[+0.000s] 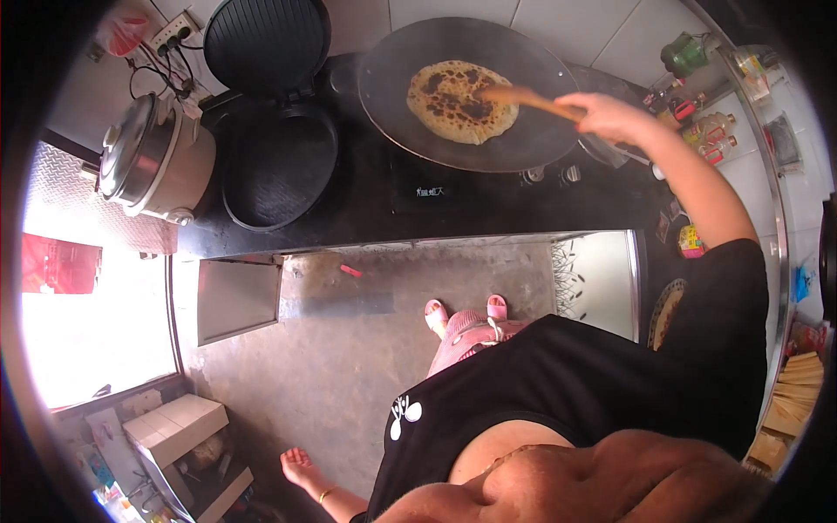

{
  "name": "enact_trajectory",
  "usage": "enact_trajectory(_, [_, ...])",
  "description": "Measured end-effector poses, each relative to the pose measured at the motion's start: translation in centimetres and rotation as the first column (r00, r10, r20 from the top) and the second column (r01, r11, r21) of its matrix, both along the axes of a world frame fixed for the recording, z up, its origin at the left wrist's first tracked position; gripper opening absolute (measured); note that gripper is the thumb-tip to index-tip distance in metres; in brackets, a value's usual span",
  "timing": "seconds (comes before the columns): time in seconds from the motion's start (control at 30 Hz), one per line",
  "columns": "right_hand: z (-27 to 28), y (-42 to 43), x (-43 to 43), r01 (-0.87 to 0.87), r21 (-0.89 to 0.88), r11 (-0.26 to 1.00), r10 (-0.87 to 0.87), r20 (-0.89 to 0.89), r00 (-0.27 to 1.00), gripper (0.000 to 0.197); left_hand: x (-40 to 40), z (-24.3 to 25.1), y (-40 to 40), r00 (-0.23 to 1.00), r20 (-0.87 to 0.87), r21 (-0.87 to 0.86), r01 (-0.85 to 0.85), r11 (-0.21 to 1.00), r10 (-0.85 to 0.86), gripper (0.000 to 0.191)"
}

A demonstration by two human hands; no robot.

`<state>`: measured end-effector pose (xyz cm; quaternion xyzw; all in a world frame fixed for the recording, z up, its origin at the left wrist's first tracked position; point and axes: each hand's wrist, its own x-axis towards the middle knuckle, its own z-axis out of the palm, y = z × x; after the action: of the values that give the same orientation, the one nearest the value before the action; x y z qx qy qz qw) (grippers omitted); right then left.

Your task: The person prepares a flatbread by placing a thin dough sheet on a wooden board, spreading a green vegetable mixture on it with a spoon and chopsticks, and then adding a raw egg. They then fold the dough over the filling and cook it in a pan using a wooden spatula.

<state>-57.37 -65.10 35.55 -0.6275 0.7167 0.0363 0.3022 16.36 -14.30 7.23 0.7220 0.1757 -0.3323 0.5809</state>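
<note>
A round flatbread (451,108) with dark brown spots lies in a large, wide wok (392,72) at the top of the view. My right hand (605,116) grips the handle of a wooden spatula (539,101). The spatula's slightly blurred front end is over the bread's right part; whether it touches the bread cannot be told. My left hand (299,465) hangs low at the lower left, away from the counter, its fingers loosely curled and nothing seen in it.
Left of the wok, a round electric griddle (281,170) stands with its ribbed lid raised. Beside it is a lidded pot cooker (163,157). Bottles (709,131) line the right wall. A plate with flatbread (666,314) rests on the right counter, partly behind my sleeve.
</note>
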Motion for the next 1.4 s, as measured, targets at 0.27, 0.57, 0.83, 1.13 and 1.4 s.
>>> enact_trajectory(0.27, [-2.5, 3.8, 3.8, -0.199, 0.016, 0.98, 0.197, -0.251, 0.948, 0.049, -11.7, -2.6, -6.4, 0.983, -0.183, -0.039, 0.03, 0.999, -0.036, 0.016])
enact_trajectory(0.57, [-0.8, 5.6, 4.0, -0.277, 0.021, 0.961, 0.278, -0.032, 0.96, 0.048, -13.7, -1.6, -10.5, 0.976, -0.176, -0.125, 0.111, 0.986, -0.132, 0.015])
enact_trajectory(0.83, [-6.0, -2.6, 7.7, 0.1, 0.034, 0.994, -0.105, 0.238, 0.966, 0.049, -13.5, -2.8, -11.7, 0.961, -0.209, -0.142, 0.152, 0.978, -0.179, 0.02])
enact_trajectory(1.13, [-6.0, -1.2, 3.8, -0.183, -0.164, 0.969, 0.127, -0.304, 0.944, 0.043, -13.3, -4.2, -11.3, 0.951, -0.238, -0.141, 0.166, 0.976, -0.196, 0.023])
enact_trajectory(1.4, [-4.0, 2.7, 5.8, -0.227, -0.124, 0.966, 0.207, -0.158, 0.966, 0.049, -13.4, -4.4, -12.7, 0.944, -0.266, -0.129, 0.165, 0.978, -0.195, 0.021])
